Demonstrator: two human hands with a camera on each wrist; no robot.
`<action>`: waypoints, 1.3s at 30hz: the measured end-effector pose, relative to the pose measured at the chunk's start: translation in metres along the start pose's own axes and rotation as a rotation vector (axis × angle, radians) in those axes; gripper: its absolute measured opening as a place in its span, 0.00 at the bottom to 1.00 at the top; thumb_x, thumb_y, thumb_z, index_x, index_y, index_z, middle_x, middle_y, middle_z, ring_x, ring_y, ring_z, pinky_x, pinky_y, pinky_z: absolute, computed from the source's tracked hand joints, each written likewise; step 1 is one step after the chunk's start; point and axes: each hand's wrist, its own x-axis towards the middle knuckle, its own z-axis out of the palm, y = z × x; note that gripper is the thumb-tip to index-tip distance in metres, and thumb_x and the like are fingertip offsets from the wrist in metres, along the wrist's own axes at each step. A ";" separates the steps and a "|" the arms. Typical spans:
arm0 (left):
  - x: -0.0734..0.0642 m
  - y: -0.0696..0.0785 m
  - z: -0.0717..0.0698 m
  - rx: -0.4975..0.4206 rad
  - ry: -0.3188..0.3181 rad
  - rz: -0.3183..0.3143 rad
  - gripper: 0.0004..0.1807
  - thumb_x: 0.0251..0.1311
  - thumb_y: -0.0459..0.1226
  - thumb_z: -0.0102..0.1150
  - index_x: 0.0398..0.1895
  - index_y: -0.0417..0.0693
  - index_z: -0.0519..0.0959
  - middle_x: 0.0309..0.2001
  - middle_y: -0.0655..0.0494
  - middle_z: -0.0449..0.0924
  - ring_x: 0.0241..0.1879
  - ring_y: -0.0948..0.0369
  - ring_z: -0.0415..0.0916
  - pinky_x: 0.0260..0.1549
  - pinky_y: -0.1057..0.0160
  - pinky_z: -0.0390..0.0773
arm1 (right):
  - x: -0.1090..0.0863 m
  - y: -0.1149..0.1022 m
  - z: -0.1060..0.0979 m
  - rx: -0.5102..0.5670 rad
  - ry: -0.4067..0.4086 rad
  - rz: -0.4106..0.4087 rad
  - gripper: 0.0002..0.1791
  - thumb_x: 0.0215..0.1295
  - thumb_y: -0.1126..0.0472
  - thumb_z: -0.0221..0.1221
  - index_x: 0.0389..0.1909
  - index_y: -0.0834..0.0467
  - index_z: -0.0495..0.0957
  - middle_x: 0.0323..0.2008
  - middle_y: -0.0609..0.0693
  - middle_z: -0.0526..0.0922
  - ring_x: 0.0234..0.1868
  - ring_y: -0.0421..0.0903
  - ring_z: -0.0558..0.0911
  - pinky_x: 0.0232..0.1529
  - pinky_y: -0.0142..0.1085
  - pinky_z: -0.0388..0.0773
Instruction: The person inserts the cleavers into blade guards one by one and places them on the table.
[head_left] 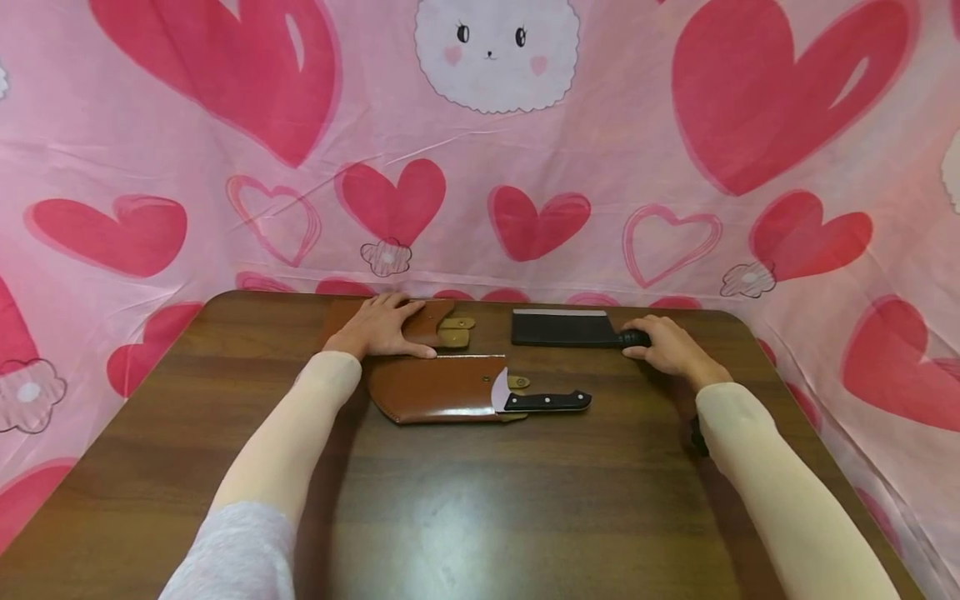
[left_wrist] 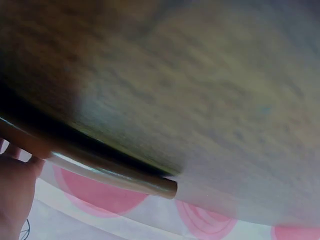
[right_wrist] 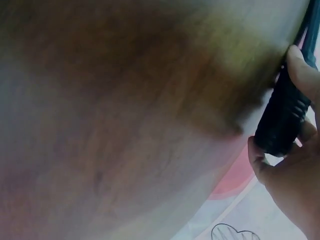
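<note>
To do this step well, the right hand (head_left: 671,347) should probably guide the cleaver (head_left: 564,328) level and only by its black handle (head_left: 634,337), with the pale edge (head_left: 558,312), perhaps the sharp one, away from the left hand (head_left: 386,327). The right thumb and fingers are curled around the handle; the cleaver is right of the far brown sheath (head_left: 429,328), apart from it. The left hand, its fingers spread, rests on this sheath

Cleaver (head_left: 562,329) behind knife (head_left: 549,402), rear sheath (head_left: 437,315) left of cleaver
</note>
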 end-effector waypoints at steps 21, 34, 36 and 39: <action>-0.007 0.003 0.000 -0.010 0.057 0.018 0.58 0.49 0.76 0.58 0.78 0.53 0.64 0.73 0.39 0.58 0.73 0.40 0.52 0.69 0.37 0.53 | -0.008 0.004 -0.005 0.151 0.074 -0.016 0.20 0.63 0.63 0.70 0.54 0.66 0.82 0.49 0.65 0.81 0.49 0.60 0.77 0.54 0.56 0.71; -0.005 0.004 -0.001 0.052 0.134 0.075 0.59 0.46 0.78 0.56 0.76 0.54 0.67 0.68 0.42 0.64 0.69 0.43 0.58 0.66 0.38 0.59 | -0.017 -0.002 -0.009 0.145 0.112 -0.016 0.21 0.64 0.61 0.70 0.55 0.66 0.81 0.51 0.65 0.80 0.53 0.62 0.73 0.55 0.58 0.68; -0.005 0.006 -0.002 0.050 0.145 0.083 0.59 0.46 0.79 0.56 0.76 0.53 0.66 0.68 0.42 0.64 0.70 0.43 0.57 0.66 0.38 0.58 | -0.018 -0.003 -0.009 0.138 0.122 -0.021 0.21 0.64 0.60 0.70 0.55 0.65 0.81 0.50 0.65 0.80 0.53 0.62 0.72 0.55 0.58 0.68; -0.004 0.009 -0.004 0.050 0.157 0.092 0.59 0.46 0.78 0.57 0.76 0.53 0.67 0.68 0.42 0.64 0.71 0.43 0.56 0.67 0.39 0.57 | -0.019 -0.004 -0.007 0.124 0.139 -0.035 0.21 0.64 0.60 0.70 0.55 0.64 0.82 0.49 0.63 0.81 0.52 0.62 0.72 0.54 0.57 0.68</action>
